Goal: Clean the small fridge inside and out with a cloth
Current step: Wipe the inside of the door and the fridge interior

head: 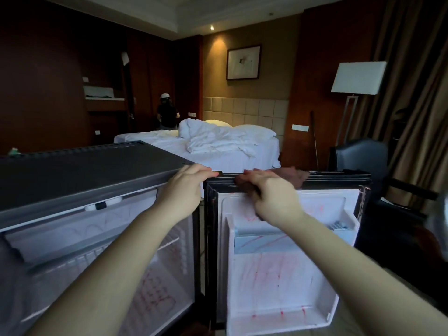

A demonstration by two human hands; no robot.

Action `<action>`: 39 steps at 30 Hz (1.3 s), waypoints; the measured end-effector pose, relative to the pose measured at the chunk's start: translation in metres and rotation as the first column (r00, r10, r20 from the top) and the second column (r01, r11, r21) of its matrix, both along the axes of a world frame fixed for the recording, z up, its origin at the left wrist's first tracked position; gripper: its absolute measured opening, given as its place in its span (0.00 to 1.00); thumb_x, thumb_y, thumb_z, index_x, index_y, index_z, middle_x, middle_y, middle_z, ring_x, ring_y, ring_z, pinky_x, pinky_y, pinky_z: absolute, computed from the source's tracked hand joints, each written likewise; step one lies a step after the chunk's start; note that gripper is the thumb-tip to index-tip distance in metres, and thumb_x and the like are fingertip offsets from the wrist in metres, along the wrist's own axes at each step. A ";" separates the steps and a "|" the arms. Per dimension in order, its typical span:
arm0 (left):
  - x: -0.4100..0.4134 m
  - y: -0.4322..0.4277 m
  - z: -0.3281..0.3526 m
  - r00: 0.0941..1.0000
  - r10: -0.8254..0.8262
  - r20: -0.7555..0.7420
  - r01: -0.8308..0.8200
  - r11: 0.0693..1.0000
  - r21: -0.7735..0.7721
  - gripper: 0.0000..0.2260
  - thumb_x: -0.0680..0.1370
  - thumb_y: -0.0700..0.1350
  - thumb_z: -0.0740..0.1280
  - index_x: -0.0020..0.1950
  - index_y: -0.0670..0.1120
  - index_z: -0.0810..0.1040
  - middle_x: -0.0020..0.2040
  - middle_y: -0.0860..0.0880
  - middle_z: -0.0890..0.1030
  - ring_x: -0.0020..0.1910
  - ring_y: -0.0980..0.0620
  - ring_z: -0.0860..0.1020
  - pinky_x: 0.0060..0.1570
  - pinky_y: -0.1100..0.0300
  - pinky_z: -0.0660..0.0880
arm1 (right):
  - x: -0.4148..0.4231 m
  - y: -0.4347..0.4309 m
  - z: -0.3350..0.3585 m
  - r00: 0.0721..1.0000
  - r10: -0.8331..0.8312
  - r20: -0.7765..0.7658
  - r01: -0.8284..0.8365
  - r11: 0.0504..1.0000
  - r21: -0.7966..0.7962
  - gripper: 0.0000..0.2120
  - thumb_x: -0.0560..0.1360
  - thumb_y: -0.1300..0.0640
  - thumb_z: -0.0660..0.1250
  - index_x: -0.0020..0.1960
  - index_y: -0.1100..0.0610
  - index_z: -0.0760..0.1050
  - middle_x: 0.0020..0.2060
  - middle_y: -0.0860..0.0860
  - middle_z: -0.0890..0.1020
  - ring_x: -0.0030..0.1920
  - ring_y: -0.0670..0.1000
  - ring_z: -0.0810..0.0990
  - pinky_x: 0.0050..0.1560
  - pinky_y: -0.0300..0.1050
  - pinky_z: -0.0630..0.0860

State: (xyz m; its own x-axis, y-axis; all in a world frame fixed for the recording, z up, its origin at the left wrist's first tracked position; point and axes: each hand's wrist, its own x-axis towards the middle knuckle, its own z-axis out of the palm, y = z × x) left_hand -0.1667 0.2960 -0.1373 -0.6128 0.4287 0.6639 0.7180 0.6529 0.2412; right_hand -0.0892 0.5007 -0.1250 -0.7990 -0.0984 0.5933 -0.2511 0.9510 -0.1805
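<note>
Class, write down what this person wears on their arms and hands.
Both arms are bare as far as the picture shows: no sleeves on the left forearm or right forearm. The left hand and right hand wear no gloves; no watch, bracelet or ring shows.

We see a hotel bedroom: an unmade bed (218,154) with white linen against a padded headboard (257,109), a framed picture (243,62) under a ceiling spotlight (212,27), a floor lamp (358,78), heavy curtains (417,81), dark wood-panelled walls (48,81) and a small fridge (84,170) standing open in the foreground.
</note>
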 end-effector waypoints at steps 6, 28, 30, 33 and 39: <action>-0.010 -0.008 0.010 0.995 -0.066 0.074 0.066 0.998 -0.002 0.27 0.73 0.24 0.53 0.64 0.44 0.78 0.62 0.49 0.76 0.62 0.51 0.70 0.62 0.69 0.58 | -0.017 -0.055 -0.006 0.991 0.071 -0.112 -0.063 0.995 0.075 0.24 0.65 0.64 0.58 0.57 0.58 0.80 0.52 0.54 0.84 0.53 0.59 0.81 0.59 0.47 0.72; -0.003 0.000 0.019 0.998 -0.001 0.069 0.005 0.998 -0.058 0.21 0.78 0.31 0.55 0.64 0.46 0.78 0.60 0.51 0.76 0.62 0.52 0.71 0.65 0.61 0.66 | 0.021 0.109 -0.016 0.929 -0.173 -0.326 0.159 0.985 -0.071 0.24 0.69 0.72 0.64 0.62 0.56 0.79 0.61 0.56 0.79 0.59 0.59 0.80 0.58 0.38 0.67; -0.003 0.004 0.018 0.999 0.028 0.025 -0.026 0.996 -0.083 0.21 0.77 0.31 0.55 0.65 0.47 0.77 0.58 0.52 0.76 0.61 0.51 0.71 0.62 0.55 0.69 | 0.032 0.109 -0.013 0.905 -0.230 -0.359 0.166 0.965 -0.201 0.24 0.70 0.73 0.67 0.62 0.55 0.79 0.61 0.52 0.80 0.58 0.53 0.80 0.55 0.33 0.68; -0.001 0.002 0.010 0.999 0.049 0.000 -0.049 0.994 -0.099 0.26 0.75 0.29 0.55 0.68 0.50 0.74 0.61 0.53 0.75 0.62 0.51 0.70 0.63 0.57 0.68 | 0.036 0.074 -0.016 0.901 -0.087 -0.425 0.008 0.983 -0.185 0.27 0.68 0.74 0.65 0.63 0.55 0.76 0.59 0.45 0.79 0.58 0.46 0.76 0.55 0.22 0.63; -0.004 -0.002 0.004 0.996 0.059 -0.071 -0.071 0.982 -0.176 0.31 0.72 0.29 0.57 0.70 0.55 0.72 0.64 0.54 0.74 0.63 0.49 0.72 0.64 0.53 0.68 | -0.003 -0.011 -0.039 0.824 0.248 -0.510 -0.136 0.959 0.247 0.16 0.74 0.62 0.62 0.60 0.54 0.77 0.59 0.51 0.80 0.56 0.56 0.79 0.53 0.48 0.78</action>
State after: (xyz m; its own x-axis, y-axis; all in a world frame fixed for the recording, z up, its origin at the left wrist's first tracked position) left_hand -0.1710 0.2935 -0.1333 -0.6015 0.5039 0.6199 0.6828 0.7271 0.0714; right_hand -0.0926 0.4896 -0.1643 -0.3182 -0.3725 0.8718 -0.4358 0.8741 0.2144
